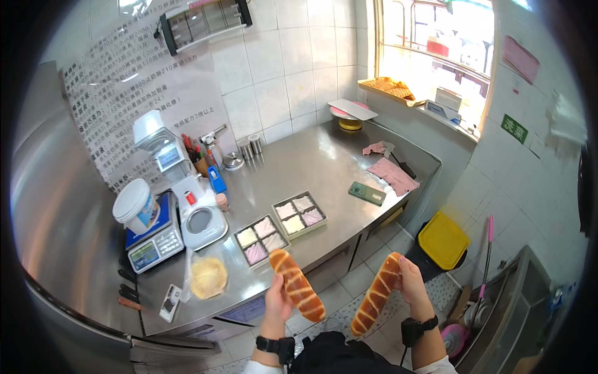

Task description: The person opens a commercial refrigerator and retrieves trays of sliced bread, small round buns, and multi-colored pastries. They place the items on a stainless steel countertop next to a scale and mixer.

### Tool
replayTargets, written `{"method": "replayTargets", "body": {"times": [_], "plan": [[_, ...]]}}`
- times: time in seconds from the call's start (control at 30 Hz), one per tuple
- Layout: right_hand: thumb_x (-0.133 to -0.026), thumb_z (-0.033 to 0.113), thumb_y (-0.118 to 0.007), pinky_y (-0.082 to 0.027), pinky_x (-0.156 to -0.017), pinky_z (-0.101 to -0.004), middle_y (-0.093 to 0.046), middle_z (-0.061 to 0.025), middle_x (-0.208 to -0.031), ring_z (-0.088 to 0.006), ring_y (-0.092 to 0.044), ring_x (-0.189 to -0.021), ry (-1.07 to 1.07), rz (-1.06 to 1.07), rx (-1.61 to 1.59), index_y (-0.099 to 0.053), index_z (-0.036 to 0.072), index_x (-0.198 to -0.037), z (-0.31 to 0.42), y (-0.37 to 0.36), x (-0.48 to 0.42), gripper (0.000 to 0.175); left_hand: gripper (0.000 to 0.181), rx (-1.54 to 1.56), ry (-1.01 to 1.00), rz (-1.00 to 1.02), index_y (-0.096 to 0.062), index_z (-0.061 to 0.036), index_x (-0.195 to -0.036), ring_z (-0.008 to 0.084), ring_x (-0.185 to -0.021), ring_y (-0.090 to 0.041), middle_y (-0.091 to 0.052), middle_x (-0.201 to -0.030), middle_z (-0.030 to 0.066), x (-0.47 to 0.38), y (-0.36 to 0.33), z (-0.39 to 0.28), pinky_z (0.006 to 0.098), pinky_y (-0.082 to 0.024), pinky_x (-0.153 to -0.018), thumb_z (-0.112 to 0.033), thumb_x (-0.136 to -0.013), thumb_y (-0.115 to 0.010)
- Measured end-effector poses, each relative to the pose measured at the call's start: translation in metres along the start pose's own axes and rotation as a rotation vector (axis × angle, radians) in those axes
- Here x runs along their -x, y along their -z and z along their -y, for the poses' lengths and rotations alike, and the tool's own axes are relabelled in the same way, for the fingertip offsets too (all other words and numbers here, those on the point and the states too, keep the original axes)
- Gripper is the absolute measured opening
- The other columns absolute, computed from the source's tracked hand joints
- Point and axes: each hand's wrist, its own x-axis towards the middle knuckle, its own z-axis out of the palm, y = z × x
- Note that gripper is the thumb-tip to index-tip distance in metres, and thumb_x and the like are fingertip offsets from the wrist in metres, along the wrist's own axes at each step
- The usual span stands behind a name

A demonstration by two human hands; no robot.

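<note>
My left hand (279, 301) grips a long brown bread roll (299, 287) with pale diagonal stripes. A second striped bread roll (375, 295) is in my right hand (412, 283), held near its upper end. Both rolls are in the air in front of my body, tilted and apart from each other, past the counter's front edge. Beyond the left roll, two square boxes stand side by side on the steel counter (299, 159). The nearer box (255, 267) and the farther box (302, 230) each have compartments with white, pale yellow and pink pieces.
Left on the counter are a digital scale (156, 252) bearing a white bucket (136, 205), a white machine (203, 224), a bag of yellow food (209, 278) and a phone (170, 303). Rightward lie a green phone (367, 193) and pink cloths (393, 176). A yellow-lidded bin (444, 240) stands on the floor.
</note>
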Motion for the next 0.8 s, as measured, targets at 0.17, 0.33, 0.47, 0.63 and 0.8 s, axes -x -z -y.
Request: {"method": "replayTargets", "body": {"times": [0.17,0.33,0.47,0.63,0.8], "plan": [[-0.102,0.037,-0.045,-0.057,-0.066,-0.0284,-0.065,-0.0013,-0.096,-0.0121,-0.066,-0.082,-0.013,0.082,-0.028,-0.059,0.005,-0.114,0.049,-0.003,-0.131,0.036,0.039,-0.049,0.040,0.005,-0.053,-0.0046,-0.125,0.0251,-0.102,-0.063,-0.064,-0.113,0.0098,-0.152,-0.039,-0.025,0.0447,-0.051,-0.091,-0.034,-0.101,-0.044],[-0.099,0.043,-0.049,-0.055,-0.069,-0.0292,-0.064,-0.0008,-0.105,-0.0120,-0.064,-0.087,-0.135,0.188,0.129,-0.058,0.011,-0.121,0.076,-0.025,-0.297,0.040,0.043,-0.012,0.172,0.018,-0.049,-0.0026,-0.127,0.0312,-0.106,-0.061,-0.062,-0.115,0.0152,-0.299,-0.060,-0.034,0.0472,-0.048,-0.094,-0.035,-0.099,-0.045],[-0.099,0.044,-0.049,-0.055,-0.068,-0.0329,-0.061,-0.0041,-0.101,-0.0145,-0.064,-0.088,-0.192,0.328,0.246,-0.052,0.006,-0.118,0.065,-0.055,-0.440,0.043,0.042,-0.063,0.175,-0.014,-0.050,-0.0031,-0.126,0.0294,-0.105,-0.061,-0.062,-0.114,0.0135,-0.395,-0.051,-0.026,0.0468,-0.048,-0.094,-0.034,-0.098,-0.047],[-0.099,0.042,-0.050,-0.055,-0.067,-0.0361,-0.058,-0.0101,-0.104,-0.0185,-0.063,-0.087,-0.305,0.302,0.160,-0.046,0.002,-0.118,0.029,-0.095,-0.599,0.045,0.037,-0.071,0.110,-0.202,-0.053,-0.0038,-0.122,0.0272,-0.101,-0.062,-0.063,-0.111,0.0121,-0.503,-0.035,-0.021,0.0453,-0.050,-0.091,-0.031,-0.098,-0.049],[-0.096,0.047,-0.053,-0.056,-0.066,-0.0382,-0.061,-0.0106,-0.099,-0.0193,-0.064,-0.088,-0.385,0.344,0.374,-0.048,0.002,-0.115,-0.030,-0.120,-0.703,0.049,0.026,-0.194,0.047,-0.482,-0.054,-0.0047,-0.117,0.0240,-0.096,-0.064,-0.064,-0.107,0.0103,-0.562,-0.008,0.004,0.0429,-0.053,-0.086,-0.023,-0.099,-0.049]]}}
